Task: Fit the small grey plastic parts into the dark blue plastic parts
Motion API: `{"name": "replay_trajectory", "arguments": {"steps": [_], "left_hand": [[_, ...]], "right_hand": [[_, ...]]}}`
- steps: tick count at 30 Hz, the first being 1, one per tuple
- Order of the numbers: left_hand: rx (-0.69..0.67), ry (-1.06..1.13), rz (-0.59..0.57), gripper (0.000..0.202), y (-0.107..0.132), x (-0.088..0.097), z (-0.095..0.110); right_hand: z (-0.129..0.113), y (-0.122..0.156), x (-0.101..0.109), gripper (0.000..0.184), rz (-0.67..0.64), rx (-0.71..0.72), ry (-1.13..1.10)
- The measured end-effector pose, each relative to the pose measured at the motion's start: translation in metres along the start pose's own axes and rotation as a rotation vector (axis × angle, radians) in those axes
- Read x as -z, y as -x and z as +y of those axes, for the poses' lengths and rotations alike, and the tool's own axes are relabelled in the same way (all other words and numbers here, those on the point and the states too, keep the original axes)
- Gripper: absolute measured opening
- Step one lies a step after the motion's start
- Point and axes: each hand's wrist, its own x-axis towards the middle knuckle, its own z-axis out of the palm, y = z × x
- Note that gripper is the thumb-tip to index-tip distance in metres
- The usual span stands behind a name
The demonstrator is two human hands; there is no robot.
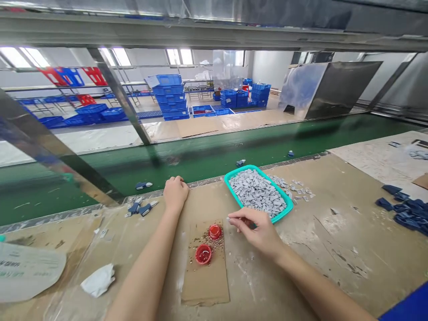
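Note:
My right hand (256,229) pinches a small light-grey plastic piece (229,218) between thumb and forefinger, just left of the near corner of a teal tray (290,206). Many similar grey pieces (257,191) fill that tray. At the inner edge of the green belt, my left hand (176,192) is closed with its fingers curled away from me; what they hold, if anything, is hidden. Between my forearms, a cardboard strip (205,287) bears two red cups, one holding clear liquid (203,254) and one (215,232) behind it. Brown specks surround both cups.
Dark-blue and grey parts (143,208) lie left of my left hand, with others on the green belt (200,160). A crumpled white tissue (98,280) is at left. Dark-blue parts (409,209) are heaped at right. Metal posts (122,93) and an overhead beam frame the bench.

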Motion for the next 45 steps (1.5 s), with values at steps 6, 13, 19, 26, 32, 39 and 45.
{"name": "replay_trajectory", "arguments": {"steps": [6, 13, 19, 26, 32, 39, 45], "left_hand": [[0.081, -0.027, 0.049, 0.026, 0.004, 0.001, 0.003], [0.184, -0.033, 0.119, 0.034, 0.008, 0.002, 0.013], [0.17, -0.021, 0.119, 0.035, 0.008, -0.003, 0.013], [0.147, 0.008, 0.129, 0.033, 0.007, -0.008, 0.011], [0.127, 0.054, 0.134, 0.031, 0.007, -0.01, 0.01], [0.074, 0.145, 0.109, 0.029, 0.004, -0.007, 0.009], [-0.041, 0.258, -0.006, 0.025, -0.014, -0.007, 0.024]], "right_hand": [[0.005, 0.002, -0.001, 0.017, -0.012, -0.058, -0.005], [-0.004, 0.009, -0.021, 0.025, -0.029, -0.354, -0.31], [0.007, 0.013, -0.038, 0.032, -0.03, -0.548, -0.455], [0.017, 0.01, -0.041, 0.031, 0.002, -0.579, -0.447], [0.019, 0.007, -0.046, 0.029, -0.048, -0.553, -0.4], [0.009, 0.006, -0.04, 0.03, -0.061, -0.57, -0.434], [-0.008, 0.004, -0.027, 0.029, -0.072, -0.598, -0.582]]}}
